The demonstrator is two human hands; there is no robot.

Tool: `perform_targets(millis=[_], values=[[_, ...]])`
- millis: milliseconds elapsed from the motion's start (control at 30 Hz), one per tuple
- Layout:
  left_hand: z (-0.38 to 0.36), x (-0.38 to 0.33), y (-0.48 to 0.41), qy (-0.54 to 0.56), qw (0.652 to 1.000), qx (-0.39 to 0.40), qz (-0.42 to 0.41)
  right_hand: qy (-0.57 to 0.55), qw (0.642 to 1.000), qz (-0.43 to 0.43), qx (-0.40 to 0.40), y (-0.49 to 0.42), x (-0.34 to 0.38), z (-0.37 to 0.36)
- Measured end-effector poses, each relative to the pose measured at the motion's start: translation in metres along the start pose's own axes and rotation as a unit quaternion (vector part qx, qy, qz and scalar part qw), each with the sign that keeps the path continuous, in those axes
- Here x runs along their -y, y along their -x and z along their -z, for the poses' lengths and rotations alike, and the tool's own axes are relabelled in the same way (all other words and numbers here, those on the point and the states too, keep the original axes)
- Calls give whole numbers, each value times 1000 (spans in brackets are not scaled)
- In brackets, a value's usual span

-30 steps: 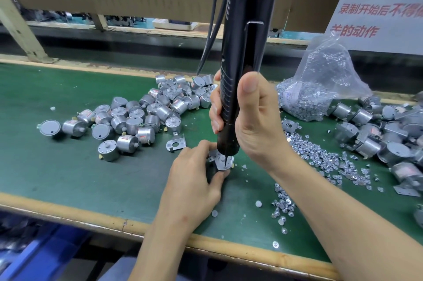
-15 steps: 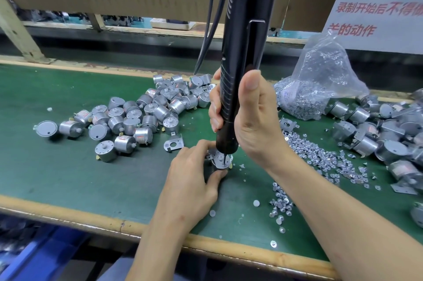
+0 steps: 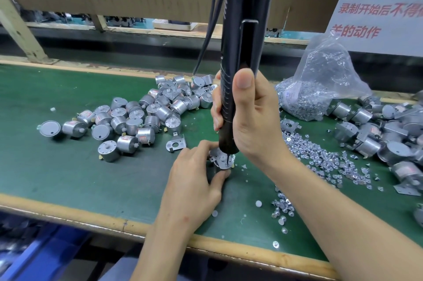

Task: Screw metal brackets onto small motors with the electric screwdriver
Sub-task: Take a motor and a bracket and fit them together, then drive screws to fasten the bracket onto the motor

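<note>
My right hand (image 3: pixel 254 120) grips the black electric screwdriver (image 3: pixel 242 51), which hangs upright from above with its bit down on a small silver motor (image 3: pixel 220 161). A metal bracket lies on top of that motor, under the bit. My left hand (image 3: pixel 194 180) holds the motor upright on the green mat, thumb and fingers curled round its body. Most of the motor's body is hidden by my left hand.
A pile of bare motors (image 3: pixel 146 115) lies at the left, a loose bracket (image 3: pixel 176 144) beside it. Scattered screws (image 3: pixel 320 157) spread to the right, with a plastic bag of screws (image 3: pixel 318 88) behind and bracketed motors (image 3: pixel 384 134) at far right. The mat's wooden front edge (image 3: pixel 114 223) runs near me.
Both hands and the screwdriver stay on the same motor; only the view has shifted slightly.
</note>
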State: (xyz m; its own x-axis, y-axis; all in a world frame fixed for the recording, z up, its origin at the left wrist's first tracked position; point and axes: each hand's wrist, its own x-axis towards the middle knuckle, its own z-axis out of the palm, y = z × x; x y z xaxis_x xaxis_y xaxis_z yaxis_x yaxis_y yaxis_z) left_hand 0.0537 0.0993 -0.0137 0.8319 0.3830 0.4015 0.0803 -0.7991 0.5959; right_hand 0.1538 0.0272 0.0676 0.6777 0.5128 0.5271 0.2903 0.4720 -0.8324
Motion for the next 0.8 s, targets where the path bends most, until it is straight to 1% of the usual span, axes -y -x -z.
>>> perform_targets(millis=[67, 167, 300, 533, 800], values=[[-1, 1, -1, -9, 1000, 1, -1, -4, 1000, -5, -14, -1, 0, 1], [-1, 1, 0, -6, 1000, 5, 7, -41, 999, -19, -17, -5, 2, 5], [-2, 4, 1, 8, 1000, 16, 15, -54, 998, -10, -31, -15, 11, 18], [1, 1, 2, 28, 999, 35, 2, 18, 997, -5, -72, -22, 5, 36], [1, 1, 1, 58, 997, 24, 42, 64, 994, -6, -87, -28, -4, 50]])
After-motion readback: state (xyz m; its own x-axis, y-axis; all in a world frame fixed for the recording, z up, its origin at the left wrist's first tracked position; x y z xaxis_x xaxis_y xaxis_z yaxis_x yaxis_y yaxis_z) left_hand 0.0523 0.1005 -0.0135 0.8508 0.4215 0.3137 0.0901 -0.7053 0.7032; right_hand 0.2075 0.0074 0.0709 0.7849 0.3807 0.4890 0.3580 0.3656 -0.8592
